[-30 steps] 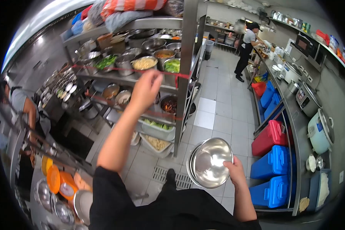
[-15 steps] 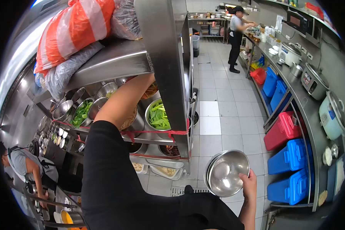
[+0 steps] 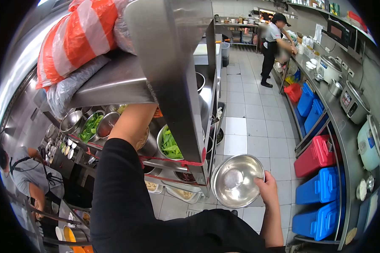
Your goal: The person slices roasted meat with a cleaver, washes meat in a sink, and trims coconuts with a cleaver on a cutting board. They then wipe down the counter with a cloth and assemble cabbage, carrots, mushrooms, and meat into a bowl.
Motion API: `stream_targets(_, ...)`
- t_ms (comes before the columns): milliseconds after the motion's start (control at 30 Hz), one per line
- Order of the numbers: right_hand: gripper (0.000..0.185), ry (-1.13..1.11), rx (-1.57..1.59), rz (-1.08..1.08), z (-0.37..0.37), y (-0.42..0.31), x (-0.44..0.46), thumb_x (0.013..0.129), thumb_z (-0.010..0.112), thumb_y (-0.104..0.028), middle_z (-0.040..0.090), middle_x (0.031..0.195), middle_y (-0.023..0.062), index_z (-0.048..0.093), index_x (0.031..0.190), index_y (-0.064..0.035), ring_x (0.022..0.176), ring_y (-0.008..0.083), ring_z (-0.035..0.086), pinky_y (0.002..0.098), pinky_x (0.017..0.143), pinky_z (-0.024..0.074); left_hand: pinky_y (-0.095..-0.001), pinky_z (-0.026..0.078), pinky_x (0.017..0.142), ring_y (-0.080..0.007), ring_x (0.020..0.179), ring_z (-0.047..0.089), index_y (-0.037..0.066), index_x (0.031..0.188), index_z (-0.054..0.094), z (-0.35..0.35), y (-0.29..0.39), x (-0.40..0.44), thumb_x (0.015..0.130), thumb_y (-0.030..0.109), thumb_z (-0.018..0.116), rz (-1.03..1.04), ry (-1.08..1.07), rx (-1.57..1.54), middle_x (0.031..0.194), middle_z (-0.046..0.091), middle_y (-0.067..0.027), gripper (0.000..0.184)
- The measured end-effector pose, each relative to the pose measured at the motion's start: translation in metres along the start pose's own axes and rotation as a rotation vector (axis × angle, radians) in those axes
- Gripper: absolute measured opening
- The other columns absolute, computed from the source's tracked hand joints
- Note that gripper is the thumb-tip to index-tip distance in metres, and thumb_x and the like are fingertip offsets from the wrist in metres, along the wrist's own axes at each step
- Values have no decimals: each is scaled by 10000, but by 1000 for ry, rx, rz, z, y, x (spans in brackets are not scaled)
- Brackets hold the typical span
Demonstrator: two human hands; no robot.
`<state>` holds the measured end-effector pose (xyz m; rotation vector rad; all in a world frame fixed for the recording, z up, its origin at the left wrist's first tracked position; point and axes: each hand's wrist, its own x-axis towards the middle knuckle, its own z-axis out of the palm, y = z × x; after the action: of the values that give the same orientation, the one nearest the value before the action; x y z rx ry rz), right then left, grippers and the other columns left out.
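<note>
My right hand point(image 3: 267, 189) grips a nested stack of shiny metal bowls point(image 3: 236, 180) by the rim, thumb over the inside edge; the top bowl looks empty. My left forearm point(image 3: 133, 122) reaches beneath the upper steel shelf point(image 3: 114, 80), and the hand itself is hidden behind the shelf edge and post. Around that forearm stand metal bowls of food: cut green vegetables point(image 3: 170, 144) to its right, leafy greens point(image 3: 90, 128) and an empty-looking bowl point(image 3: 71, 121) to its left. Something orange shows just past the arm.
A steel post point(image 3: 169, 76) rises close in front. Red-and-white striped bags point(image 3: 76, 46) lie on the shelf. Along the right counter stand rice cookers point(image 3: 354, 101), with blue bins point(image 3: 318, 185) and a red bin point(image 3: 314, 156) below. One person point(image 3: 274, 48) works at the back right, another point(image 3: 36, 175) at left.
The view has shifted. My right hand and the bowls have moved left and slightly up. My left arm stays under the shelf, its hand still hidden. The person at the back has lowered their arms.
</note>
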<state>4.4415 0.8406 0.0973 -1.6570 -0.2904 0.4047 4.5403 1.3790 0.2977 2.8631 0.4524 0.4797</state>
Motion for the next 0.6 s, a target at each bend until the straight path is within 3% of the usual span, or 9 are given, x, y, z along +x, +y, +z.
stream_targets(67,169,-5,11,17,1,11,3,819,653,-136,609,781,21,586,876,8,715,93,525,285,639,457,-415,428,530,-174,557,559,80,768,633,-11,5,4,871,568,681,-229,-83,-289,626,580,-53,500)
stream_targets(133,172,-25,12,29,0,18,5,818,654,-138,612,783,22,587,876,9,709,94,527,290,634,459,-348,380,469,-124,521,523,94,744,585,-41,37,-18,905,485,686,-361,-115,-504,597,531,4,435)
stream_targets(233,182,-106,-30,91,-4,21,4,816,655,-139,634,807,33,609,906,12,718,100,547,296,643,472,-341,414,499,-136,540,549,73,752,600,-70,37,-55,907,429,676,-233,-30,-640,611,559,-19,396)
stream_targets(400,245,-378,-139,121,-7,49,9,812,648,-154,663,869,44,642,988,16,812,121,595,299,720,494,-330,471,548,-157,572,593,38,765,626,-107,56,-222,910,336,660,-39,340,-571,633,606,-59,333)
stream_targets(467,259,-501,-151,147,3,59,6,815,642,-166,670,871,59,639,996,18,821,142,611,311,729,497,-234,351,454,-52,479,462,78,672,570,-102,115,-310,948,415,646,-446,407,-623,531,481,20,442)
stream_targets(533,273,-619,-146,170,16,68,6,818,636,-178,678,874,74,636,1004,21,830,162,627,323,739,501,-204,371,463,-47,494,477,104,674,560,-61,153,-393,951,478,648,-596,421,-776,559,506,38,474)
stream_targets(600,304,-776,-393,-10,28,80,-1,826,624,-214,688,878,156,627,1023,18,814,255,653,368,740,503,-223,337,446,-53,488,450,107,731,596,-2,205,-456,978,481,609,-778,431,-860,609,533,29,448)
